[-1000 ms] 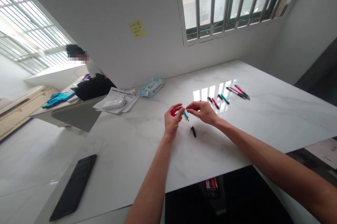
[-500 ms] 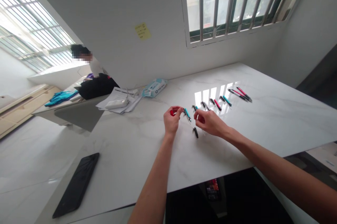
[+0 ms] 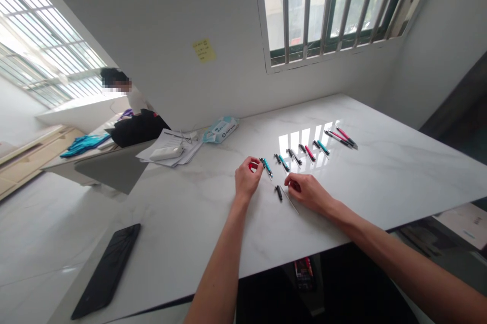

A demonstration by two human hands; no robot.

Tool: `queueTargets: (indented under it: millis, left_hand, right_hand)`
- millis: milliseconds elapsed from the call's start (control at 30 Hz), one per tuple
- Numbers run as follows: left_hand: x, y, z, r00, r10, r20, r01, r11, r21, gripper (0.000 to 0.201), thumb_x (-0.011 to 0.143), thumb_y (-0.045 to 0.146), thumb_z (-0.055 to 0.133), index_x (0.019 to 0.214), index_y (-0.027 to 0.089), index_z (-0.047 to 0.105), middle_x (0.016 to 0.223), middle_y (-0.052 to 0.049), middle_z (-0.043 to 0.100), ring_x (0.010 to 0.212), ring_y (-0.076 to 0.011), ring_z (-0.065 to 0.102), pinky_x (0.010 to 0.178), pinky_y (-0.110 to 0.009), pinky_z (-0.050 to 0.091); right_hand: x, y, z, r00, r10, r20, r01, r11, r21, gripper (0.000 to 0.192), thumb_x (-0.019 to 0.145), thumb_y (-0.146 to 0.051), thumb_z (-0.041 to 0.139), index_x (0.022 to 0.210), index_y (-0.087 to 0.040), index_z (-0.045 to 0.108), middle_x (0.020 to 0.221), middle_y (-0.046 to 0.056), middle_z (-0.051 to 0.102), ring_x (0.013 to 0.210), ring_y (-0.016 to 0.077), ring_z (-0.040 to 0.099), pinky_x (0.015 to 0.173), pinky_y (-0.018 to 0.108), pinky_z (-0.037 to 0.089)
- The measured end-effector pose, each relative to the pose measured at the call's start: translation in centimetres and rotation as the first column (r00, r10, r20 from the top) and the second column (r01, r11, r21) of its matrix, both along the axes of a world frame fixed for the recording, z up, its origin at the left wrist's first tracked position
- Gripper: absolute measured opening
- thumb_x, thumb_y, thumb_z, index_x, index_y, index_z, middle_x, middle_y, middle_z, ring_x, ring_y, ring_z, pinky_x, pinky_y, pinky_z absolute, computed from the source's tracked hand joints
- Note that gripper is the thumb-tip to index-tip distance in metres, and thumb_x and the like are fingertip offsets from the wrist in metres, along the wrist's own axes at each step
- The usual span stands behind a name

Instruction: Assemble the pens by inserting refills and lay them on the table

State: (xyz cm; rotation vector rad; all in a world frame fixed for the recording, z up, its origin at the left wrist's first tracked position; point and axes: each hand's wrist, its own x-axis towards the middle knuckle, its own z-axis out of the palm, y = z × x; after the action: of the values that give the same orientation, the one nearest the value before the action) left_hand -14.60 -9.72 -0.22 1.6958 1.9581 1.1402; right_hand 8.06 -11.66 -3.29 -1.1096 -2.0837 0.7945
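Note:
My left hand (image 3: pixel 246 180) is closed round a red pen barrel (image 3: pixel 252 166), mostly hidden by the fingers. Just right of it lie a teal pen barrel (image 3: pixel 268 165) and small black parts. My right hand (image 3: pixel 307 190) rests low over the table, fingers curled together. Whether anything is between its fingertips is hidden. Close to these fingertips a thin pale pen refill (image 3: pixel 292 203) lies slanted on the table, beside a black pen grip (image 3: pixel 279 193). Behind the right hand are another teal barrel (image 3: pixel 283 163), a grey-black one (image 3: pixel 294 156), a red one (image 3: pixel 309 153) and a further teal one (image 3: pixel 323 147).
Several whole pens (image 3: pixel 345 136) lie at the far right of the marble table (image 3: pixel 399 172). A wipes pack (image 3: pixel 221 130), papers with a white device (image 3: pixel 167 151) and a black tablet (image 3: pixel 108 271) lie leftward. A person (image 3: pixel 135 98) sits beyond the partition.
My right hand has come down and toward me, uncovering the teal and grey-black barrels behind it. The refill now shows clearly beside the black grip. My left hand still holds the red barrel.

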Motion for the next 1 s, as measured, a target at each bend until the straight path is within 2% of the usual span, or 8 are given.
queueTargets:
  millis: [167,300,367,500,667,800,900,1000]
  left_hand:
    - [-0.7,-1.2,1.3,0.983,-0.035,-0.181,0.004,0.986,-0.164,0.01,0.086,0.029,0.064,0.094,0.025,0.068,0.085,0.0,0.076,0.074,-0.0182,0.065,0.073,-0.028,0.043]
    - [-0.1,-4.5,1.6,0.949,-0.112,-0.294,0.021,0.955,-0.296,0.008,0.086,0.028,0.063,0.092,0.025,0.068,0.082,0.0,0.076,0.074,-0.0199,0.065,0.071,-0.029,0.041]
    - [0.6,-6.4,1.2,0.944,-0.147,-0.295,0.032,0.932,-0.36,0.006,0.087,0.028,0.063,0.089,0.025,0.067,0.079,-0.001,0.075,0.072,-0.0201,0.065,0.069,-0.029,0.039]
    - [2.2,-8.2,0.6,0.947,-0.118,-0.3,0.008,0.939,-0.344,0.009,0.09,0.031,0.061,0.085,0.025,0.066,0.078,-0.002,0.074,0.072,-0.0204,0.065,0.069,-0.029,0.038]
    - [3.6,-7.5,0.6,0.963,-0.09,-0.253,0.005,0.947,-0.32,0.011,0.092,0.036,0.062,0.088,0.026,0.067,0.075,-0.001,0.073,0.072,-0.0205,0.066,0.071,-0.029,0.039]
    - [3.3,-7.6,0.8,0.975,-0.068,-0.211,-0.001,0.95,-0.311,0.019,0.095,0.042,0.06,0.096,0.027,0.071,0.08,-0.001,0.076,0.075,-0.0204,0.068,0.075,-0.03,0.042]
    - [2.9,-8.3,1.0,0.967,-0.067,-0.247,-0.019,0.944,-0.33,0.017,0.095,0.037,0.059,0.096,0.026,0.073,0.084,-0.002,0.077,0.079,-0.0209,0.069,0.076,-0.031,0.042]
    - [2.8,-8.9,1.1,0.954,-0.113,-0.277,0.012,0.939,-0.343,0.015,0.092,0.032,0.061,0.094,0.026,0.075,0.09,-0.003,0.077,0.083,-0.0208,0.068,0.078,-0.031,0.043]
  right_hand:
    - [0.2,0.1,-0.4,0.999,0.054,0.011,-0.054,0.996,0.073,0.018,0.078,-0.008,0.063,0.09,-0.021,0.068,0.081,-0.001,0.066,0.066,0.0123,0.057,0.067,0.026,0.043]
    - [0.0,0.2,-0.4,0.999,0.04,0.018,-0.041,0.997,0.069,0.01,0.083,-0.013,0.066,0.087,-0.021,0.071,0.083,0.0,0.067,0.068,0.0128,0.059,0.07,0.028,0.045]
    - [-0.2,0.3,-0.4,0.999,0.037,0.023,-0.038,0.997,0.062,0.008,0.086,-0.016,0.067,0.085,-0.021,0.073,0.086,0.001,0.069,0.07,0.0131,0.061,0.071,0.028,0.046]
    - [-0.4,0.2,-0.5,0.999,0.03,0.043,-0.033,0.997,0.065,0.007,0.087,-0.018,0.07,0.084,-0.023,0.075,0.087,0.001,0.07,0.073,0.0138,0.064,0.072,0.028,0.046]
    - [-0.4,0.2,-0.5,0.999,0.02,0.048,-0.024,0.997,0.077,0.005,0.087,-0.019,0.07,0.085,-0.022,0.074,0.085,0.001,0.069,0.074,0.0142,0.064,0.072,0.028,0.045]
    - [-0.3,0.2,-0.5,0.998,0.023,0.052,-0.027,0.996,0.086,0.005,0.087,-0.019,0.071,0.085,-0.022,0.074,0.085,0.001,0.07,0.072,0.0137,0.063,0.071,0.028,0.044]
    - [-0.3,0.2,-0.4,0.998,0.022,0.057,-0.026,0.996,0.088,0.006,0.087,-0.019,0.071,0.085,-0.023,0.074,0.084,0.0,0.069,0.072,0.0133,0.062,0.07,0.027,0.044]
    - [-0.4,0.2,-0.4,0.998,0.02,0.067,-0.026,0.996,0.088,0.006,0.086,-0.019,0.071,0.085,-0.023,0.074,0.084,0.0,0.069,0.073,0.0134,0.062,0.07,0.027,0.043]
